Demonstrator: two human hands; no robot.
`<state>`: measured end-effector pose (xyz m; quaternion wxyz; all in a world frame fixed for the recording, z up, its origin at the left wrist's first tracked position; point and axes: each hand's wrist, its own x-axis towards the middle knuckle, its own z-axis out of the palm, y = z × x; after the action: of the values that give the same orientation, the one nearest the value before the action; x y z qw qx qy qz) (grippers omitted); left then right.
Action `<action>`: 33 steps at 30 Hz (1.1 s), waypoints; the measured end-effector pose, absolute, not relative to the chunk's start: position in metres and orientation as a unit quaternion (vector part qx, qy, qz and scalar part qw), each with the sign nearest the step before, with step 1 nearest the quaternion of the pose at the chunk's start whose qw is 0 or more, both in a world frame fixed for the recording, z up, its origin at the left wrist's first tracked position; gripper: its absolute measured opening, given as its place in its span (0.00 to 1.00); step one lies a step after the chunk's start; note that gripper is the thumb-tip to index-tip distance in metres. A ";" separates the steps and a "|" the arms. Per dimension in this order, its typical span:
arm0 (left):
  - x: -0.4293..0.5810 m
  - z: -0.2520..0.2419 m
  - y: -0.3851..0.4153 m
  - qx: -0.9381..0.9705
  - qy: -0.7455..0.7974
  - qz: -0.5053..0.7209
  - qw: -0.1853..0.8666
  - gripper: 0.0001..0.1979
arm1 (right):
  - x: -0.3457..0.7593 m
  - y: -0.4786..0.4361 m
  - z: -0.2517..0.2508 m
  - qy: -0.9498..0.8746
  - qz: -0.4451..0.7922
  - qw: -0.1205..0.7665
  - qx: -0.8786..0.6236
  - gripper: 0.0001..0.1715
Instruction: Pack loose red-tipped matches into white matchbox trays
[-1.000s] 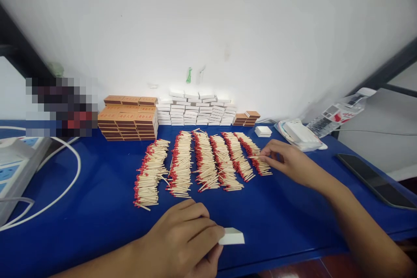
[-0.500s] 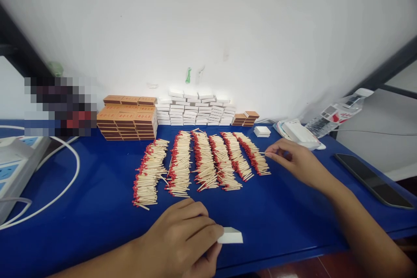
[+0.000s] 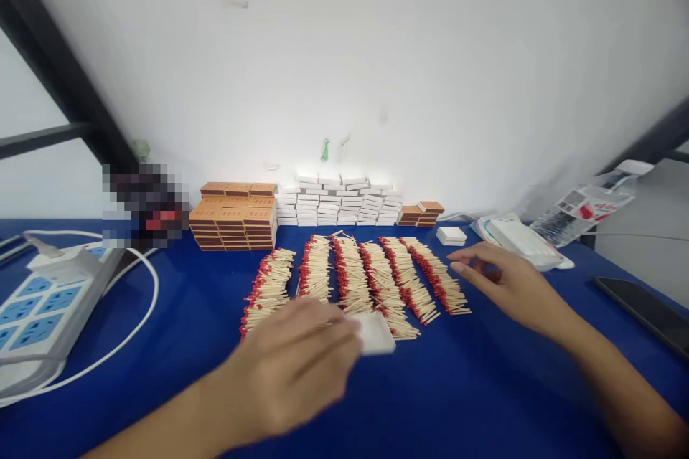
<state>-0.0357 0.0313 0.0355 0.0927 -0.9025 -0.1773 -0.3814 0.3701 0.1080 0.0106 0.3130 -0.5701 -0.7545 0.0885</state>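
My left hand, slightly blurred, grips a small white matchbox tray by its left end. The tray is held above the blue table, in front of the near ends of the middle match rows. Red-tipped matches lie in several long rows on the table. Beside the rightmost row, my right hand hovers with thumb and forefinger slightly apart. No match shows between those fingertips. A white matchbox tray rests on the table just beyond this hand.
Brown matchboxes are stacked against the wall, with white trays piled beside them and a smaller brown stack further right. A power strip and cable occupy the left. At right are a plastic bottle, white packets and a phone.
My left hand has lifted the tray away from me, toward the match rows. The right thumb and forefinger have parted, and the match between them no longer shows. The camera view has shifted.
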 end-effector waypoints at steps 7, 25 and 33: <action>-0.119 0.121 0.097 -0.788 -0.421 -0.429 0.134 0.07 | 0.327 0.105 0.048 -0.781 0.086 0.339 -0.517 0.21; -0.118 0.143 0.218 -0.793 -0.533 -0.290 0.054 0.17 | 0.301 0.132 0.017 -0.807 0.070 0.346 -0.473 0.18; -0.064 0.151 0.242 -0.836 -0.461 -0.294 0.047 0.13 | 0.293 0.129 0.020 -0.813 0.086 0.331 -0.472 0.15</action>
<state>-0.0636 0.2423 0.1505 0.0474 -0.8357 -0.4613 -0.2940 0.2929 0.1290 0.0199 0.3315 -0.4716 -0.8126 0.0862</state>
